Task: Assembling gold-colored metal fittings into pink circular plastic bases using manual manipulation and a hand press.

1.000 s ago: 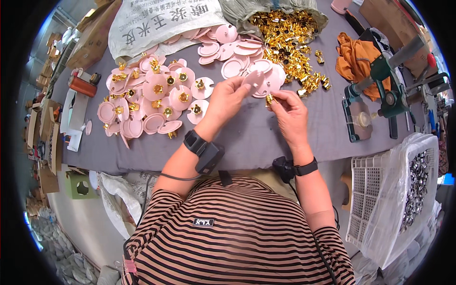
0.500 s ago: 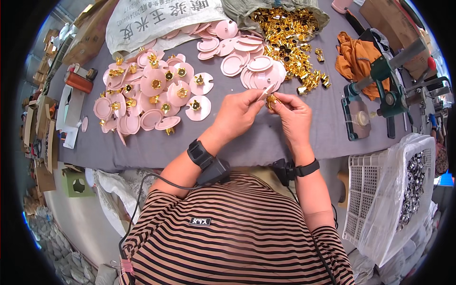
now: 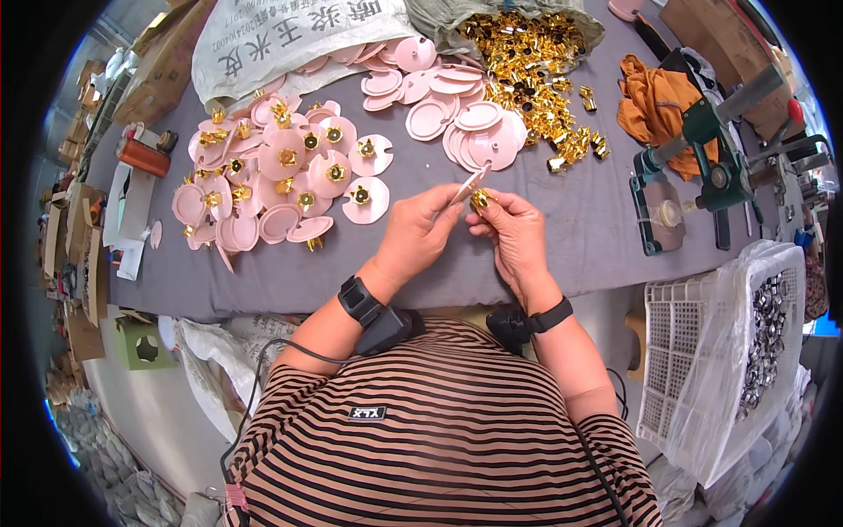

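The left hand (image 3: 417, 230) grips a pink disc (image 3: 468, 186) between thumb and fingers, and the right hand (image 3: 518, 233) pinches a gold clip (image 3: 480, 200) at its fingertips. Both parts are held above the bench (image 3: 443, 277), midway between the forearms. A second ago the disc showed its face over the disc stack (image 3: 496, 149), with the clip apart from it; now it is turned nearly edge-on, and both hands have drawn back toward the body. The clip is thus right beside the disc, on its right side, and the two parts appear to be lined up against each other. Whether they touch cannot be told, since the fingers and the disc's edge cover the spot.

The disc stack lies just beyond the hands, its top now uncovered. To the left, a pile of discs with clips (image 3: 283, 149) spreads across the bench and looks unchanged. Loose clips (image 3: 527, 79) spill from a sack (image 3: 580, 12) at the far side; a white sack (image 3: 290, 48) lies behind the pile. To the right stand a green press (image 3: 709, 158) and a crumpled orange cloth (image 3: 645, 105), with a white crate (image 3: 676, 369) below the bench edge. All of these are clear of the hands, and nothing stands between disc and clip.
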### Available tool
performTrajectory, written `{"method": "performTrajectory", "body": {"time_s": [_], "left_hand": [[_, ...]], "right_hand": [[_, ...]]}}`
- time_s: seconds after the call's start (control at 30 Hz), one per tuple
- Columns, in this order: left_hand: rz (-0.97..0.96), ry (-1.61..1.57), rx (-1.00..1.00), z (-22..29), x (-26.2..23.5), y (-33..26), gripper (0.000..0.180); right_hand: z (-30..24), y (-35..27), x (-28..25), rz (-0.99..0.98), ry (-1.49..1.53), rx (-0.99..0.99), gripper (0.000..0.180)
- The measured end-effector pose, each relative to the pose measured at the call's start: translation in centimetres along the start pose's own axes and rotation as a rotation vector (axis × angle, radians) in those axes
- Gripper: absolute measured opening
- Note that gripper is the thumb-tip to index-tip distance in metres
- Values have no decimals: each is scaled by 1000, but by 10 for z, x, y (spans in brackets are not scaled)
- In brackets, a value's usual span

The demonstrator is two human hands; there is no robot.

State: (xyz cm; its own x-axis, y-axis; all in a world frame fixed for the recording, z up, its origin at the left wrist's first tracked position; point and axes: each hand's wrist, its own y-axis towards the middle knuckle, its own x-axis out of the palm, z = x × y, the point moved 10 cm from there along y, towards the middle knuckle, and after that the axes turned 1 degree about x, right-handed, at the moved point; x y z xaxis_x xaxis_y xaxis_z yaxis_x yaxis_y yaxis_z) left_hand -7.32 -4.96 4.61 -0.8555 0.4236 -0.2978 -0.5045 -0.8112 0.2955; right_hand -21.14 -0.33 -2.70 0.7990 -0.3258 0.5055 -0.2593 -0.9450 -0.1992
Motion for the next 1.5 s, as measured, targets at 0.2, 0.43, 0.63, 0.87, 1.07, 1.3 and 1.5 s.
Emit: {"method": "performTrajectory", "body": {"time_s": [0.2, 0.43, 0.63, 0.87, 1.07, 1.3, 1.5], "left_hand": [[21, 252, 233, 33, 5, -2, 29], [-37, 213, -29, -16, -43, 8, 28], [233, 695, 135, -3, -138, 53, 25], [-24, 1029, -13, -99, -125, 157, 26], [-82, 1083, -149, -141, -96, 173, 26], [53, 356, -238, -57, -92, 131, 27], [81, -325, -311, -25, -21, 73, 25]], "right_hand": [[29, -8, 6, -25, 512, 218, 26], [-15, 12, -17, -92, -615, 29, 28], [-123, 31, -51, 275, -1683, -882, 32], [-116, 33, -52, 342, -1793, -840, 31], [-114, 26, -52, 380, -1739, -858, 33], [-131, 10, -71, 385, -1092, -743, 22], [-119, -13, 8, 144, -568, -709, 27]]}}
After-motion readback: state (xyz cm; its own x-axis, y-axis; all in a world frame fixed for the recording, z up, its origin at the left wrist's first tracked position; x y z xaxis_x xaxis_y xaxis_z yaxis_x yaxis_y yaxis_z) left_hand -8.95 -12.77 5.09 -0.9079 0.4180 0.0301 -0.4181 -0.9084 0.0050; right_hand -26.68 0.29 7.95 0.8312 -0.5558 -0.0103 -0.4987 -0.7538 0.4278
